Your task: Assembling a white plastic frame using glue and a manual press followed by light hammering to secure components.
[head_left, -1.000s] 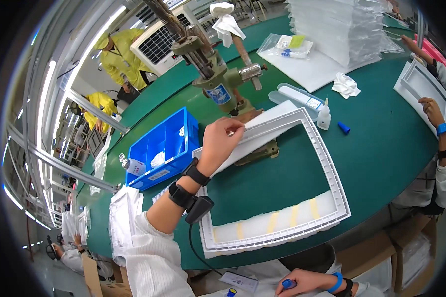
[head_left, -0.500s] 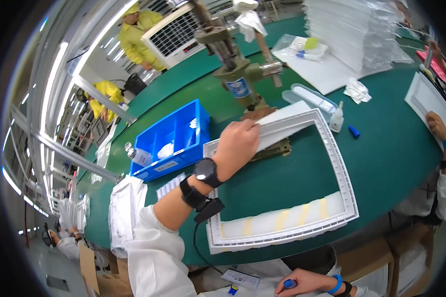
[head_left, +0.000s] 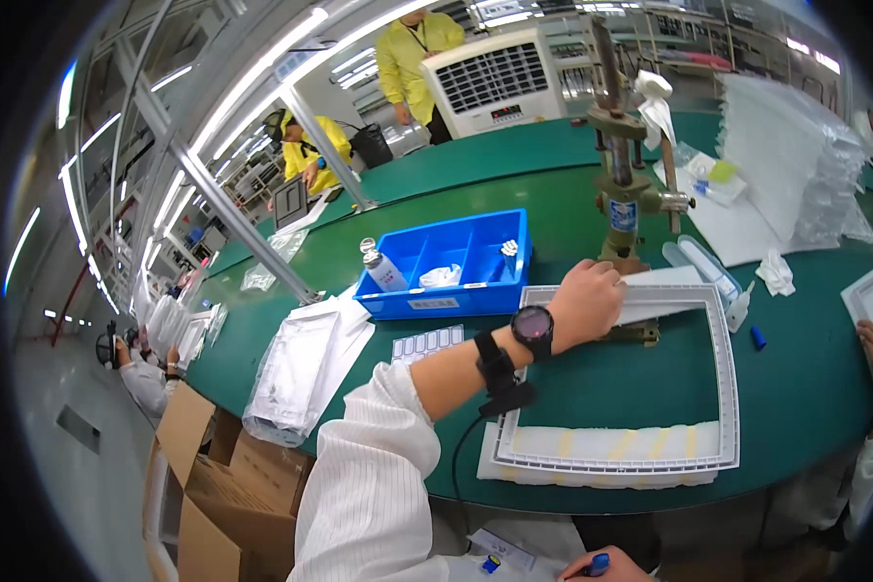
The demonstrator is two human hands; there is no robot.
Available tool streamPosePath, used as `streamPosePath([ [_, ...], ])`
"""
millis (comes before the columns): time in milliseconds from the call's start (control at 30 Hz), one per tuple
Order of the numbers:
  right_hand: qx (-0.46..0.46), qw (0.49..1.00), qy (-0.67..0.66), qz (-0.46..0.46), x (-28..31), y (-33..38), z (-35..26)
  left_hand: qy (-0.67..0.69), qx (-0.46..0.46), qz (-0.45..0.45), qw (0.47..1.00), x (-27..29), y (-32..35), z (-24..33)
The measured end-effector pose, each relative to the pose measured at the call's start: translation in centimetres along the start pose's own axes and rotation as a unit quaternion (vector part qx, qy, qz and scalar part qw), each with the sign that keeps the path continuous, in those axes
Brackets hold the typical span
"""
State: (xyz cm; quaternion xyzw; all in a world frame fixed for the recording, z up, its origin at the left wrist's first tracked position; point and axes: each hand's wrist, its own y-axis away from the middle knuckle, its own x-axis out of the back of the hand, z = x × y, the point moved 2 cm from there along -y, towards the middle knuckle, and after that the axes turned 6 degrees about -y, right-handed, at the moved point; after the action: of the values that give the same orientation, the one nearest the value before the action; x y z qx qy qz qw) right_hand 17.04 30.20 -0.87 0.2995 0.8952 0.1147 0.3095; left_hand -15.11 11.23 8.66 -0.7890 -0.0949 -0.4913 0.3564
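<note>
The left hand (head_left: 585, 303) is grasping the top edge of the white frame (head_left: 726, 388) on the green table (head_left: 436, 194). The right hand (head_left: 606, 565) is gripping a blue pen (head_left: 598, 563), down low and well apart from the frame.

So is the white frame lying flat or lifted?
Flat: the white frame lies on the green table, left hand resting on its top edge.
</note>
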Motion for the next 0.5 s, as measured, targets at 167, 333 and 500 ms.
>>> streamPosePath([
  [167, 0.041, 0.985, -0.024, 0.163, 0.0, 0.2, 0.8, 0.298, 0.070, 0.041, 0.951, 10.2, 4.0, 7.7],
  [333, 0.090, 0.980, 0.005, 0.178, -0.3, -0.7, 0.9, 0.559, 0.088, -0.221, 0.795, 15.5, 13.9, 16.1],
  [500, 0.010, 0.986, 0.005, 0.164, -1.8, -1.6, -0.7, 0.527, 0.147, -0.209, 0.811, 14.7, 19.7, 19.7],
])
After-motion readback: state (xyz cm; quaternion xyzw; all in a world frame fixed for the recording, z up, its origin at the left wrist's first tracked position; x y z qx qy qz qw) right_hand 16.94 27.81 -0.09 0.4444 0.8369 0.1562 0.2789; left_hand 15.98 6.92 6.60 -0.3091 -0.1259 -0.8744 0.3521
